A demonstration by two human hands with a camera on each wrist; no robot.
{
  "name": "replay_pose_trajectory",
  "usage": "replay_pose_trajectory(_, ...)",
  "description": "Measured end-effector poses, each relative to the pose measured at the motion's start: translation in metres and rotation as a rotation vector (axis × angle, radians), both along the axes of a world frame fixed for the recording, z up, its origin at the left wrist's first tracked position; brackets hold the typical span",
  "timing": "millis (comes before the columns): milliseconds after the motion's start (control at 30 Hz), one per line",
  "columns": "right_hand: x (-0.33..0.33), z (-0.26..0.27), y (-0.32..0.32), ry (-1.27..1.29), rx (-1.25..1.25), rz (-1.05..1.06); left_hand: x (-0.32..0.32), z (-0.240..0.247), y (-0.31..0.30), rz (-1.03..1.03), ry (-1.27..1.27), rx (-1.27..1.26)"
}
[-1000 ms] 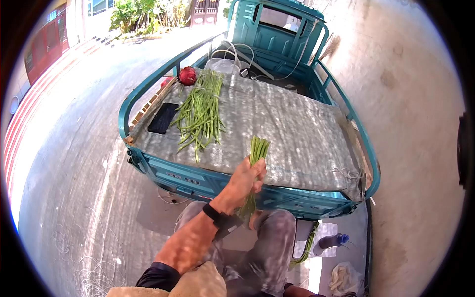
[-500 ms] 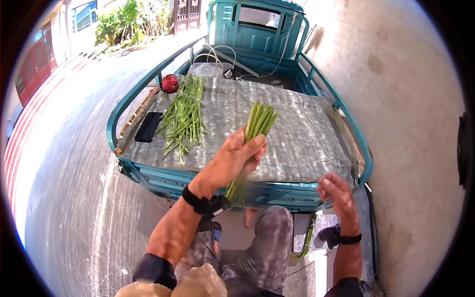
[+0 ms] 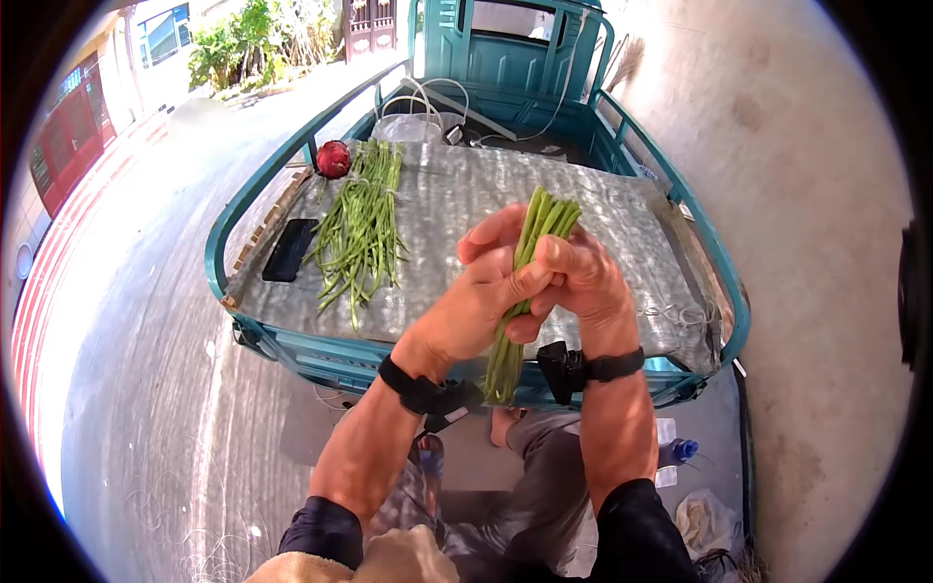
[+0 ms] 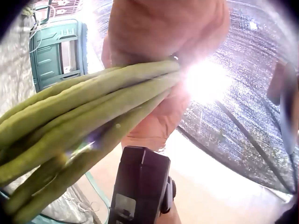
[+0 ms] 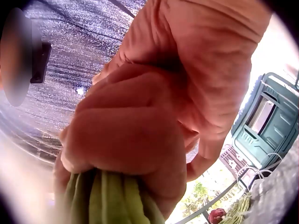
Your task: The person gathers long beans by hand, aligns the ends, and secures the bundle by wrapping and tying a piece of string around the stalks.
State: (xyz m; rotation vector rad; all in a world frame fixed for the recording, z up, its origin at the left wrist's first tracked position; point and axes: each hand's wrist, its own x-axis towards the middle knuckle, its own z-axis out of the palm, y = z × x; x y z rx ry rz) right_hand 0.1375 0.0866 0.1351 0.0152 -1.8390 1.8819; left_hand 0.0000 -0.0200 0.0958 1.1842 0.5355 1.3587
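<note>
In the head view a bundle of green long beans (image 3: 503, 361) stands tilted in front of my body, over the rear edge of the cart bed. My left hand (image 3: 491, 291) grips it around the middle, thumb across the front. From the other side my right hand (image 3: 590, 277) closes on the same bundle, its thumb beside the left thumb. Thick bean stalks (image 4: 88, 100) fill the left wrist view below the palm. Curled fingers (image 5: 124, 135) wrap the beans (image 5: 112, 198) in the right wrist view; the fingertips are partly hidden.
A grey sheet (image 3: 447, 233) covers the teal cart bed, which has side rails (image 3: 222, 233). On it lie a tied bunch of long beans (image 3: 360, 223), a black phone (image 3: 290, 250) and a red round object (image 3: 332, 159). A blue-capped bottle (image 3: 684, 450) stands low at the right.
My right hand came up from the lower right and joined the left at the bundle. My left hand has lifted the beans up and slightly right.
</note>
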Motion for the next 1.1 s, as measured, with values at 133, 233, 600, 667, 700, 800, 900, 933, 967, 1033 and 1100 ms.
replay_pose_trajectory(133,-0.013,-0.038,0.001,0.092,-0.066,-0.1,-0.003,-0.015,0.003,-0.091,-0.165,-0.152)
replay_pose_trajectory(233,-0.013,-0.059,0.003,0.042,-0.167,-0.201,-0.007,-0.037,0.008,-0.041,-0.12,-0.274)
replay_pose_trajectory(600,-0.009,-0.083,0.006,-0.04,-0.293,-0.336,-0.009,-0.035,0.013,0.29,0.496,-0.157)
replay_pose_trajectory(667,-0.012,-0.092,0.008,0.031,-0.343,-0.312,-0.014,-0.047,0.014,0.323,0.593,-0.14)
replay_pose_trajectory(700,-0.012,-0.094,0.008,0.046,-0.366,-0.307,-0.014,-0.05,0.014,0.338,0.643,-0.131)
replay_pose_trajectory(800,-0.012,-0.099,0.005,0.052,-0.424,-0.318,-0.007,-0.052,0.011,0.36,0.601,-0.098)
replay_pose_trajectory(900,-0.012,-0.102,0.005,0.031,-0.452,-0.301,-0.009,-0.054,0.009,0.363,0.639,-0.123)
replay_pose_trajectory(933,-0.012,-0.104,0.006,0.022,-0.457,-0.298,-0.01,-0.054,0.009,0.365,0.66,-0.135)
replay_pose_trajectory(967,-0.012,-0.105,0.006,0.01,-0.455,-0.298,-0.01,-0.053,0.009,0.366,0.679,-0.144)
replay_pose_trajectory(1033,-0.011,-0.105,0.007,0.0,-0.444,-0.303,-0.009,-0.054,0.011,0.37,0.686,-0.146)
replay_pose_trajectory(1100,-0.01,-0.104,0.007,0.002,-0.428,-0.311,-0.009,-0.058,0.013,0.376,0.657,-0.132)
